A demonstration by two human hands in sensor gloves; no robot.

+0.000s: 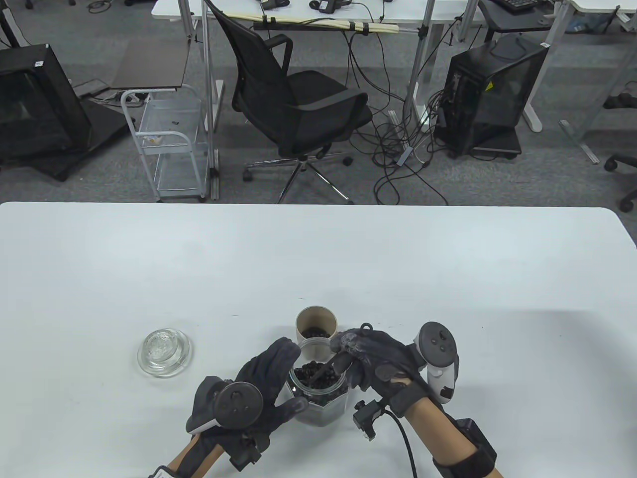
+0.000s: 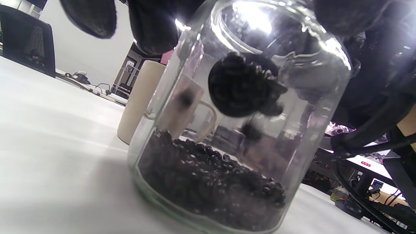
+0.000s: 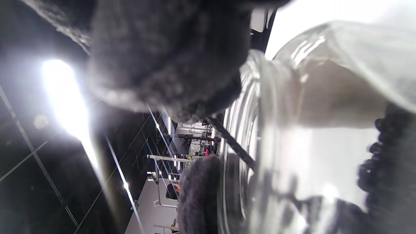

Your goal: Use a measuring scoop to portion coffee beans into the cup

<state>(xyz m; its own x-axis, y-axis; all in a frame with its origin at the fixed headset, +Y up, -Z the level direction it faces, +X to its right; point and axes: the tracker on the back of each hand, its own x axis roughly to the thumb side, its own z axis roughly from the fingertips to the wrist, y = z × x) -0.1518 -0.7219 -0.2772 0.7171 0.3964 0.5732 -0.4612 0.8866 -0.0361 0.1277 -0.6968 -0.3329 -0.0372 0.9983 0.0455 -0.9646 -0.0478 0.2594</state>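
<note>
A glass jar (image 1: 318, 398) partly filled with coffee beans (image 2: 208, 182) stands near the table's front edge. My left hand (image 1: 271, 383) grips it from the left, fingers curled round its side. My right hand (image 1: 363, 358) holds a black measuring scoop (image 1: 326, 372) by its handle. The scoop's bowl (image 2: 240, 86) is heaped with beans and hangs inside the jar above the bean layer. Just behind the jar stands a beige cup (image 1: 316, 326) with some beans in its bottom. In the right wrist view the jar wall (image 3: 292, 130) fills the frame, blurred.
The jar's glass lid (image 1: 164, 352) lies on the white table (image 1: 348, 259) to the left of my left hand. Beyond the table's far edge are an office chair (image 1: 293, 99), a wire cart and computer cases on the floor.
</note>
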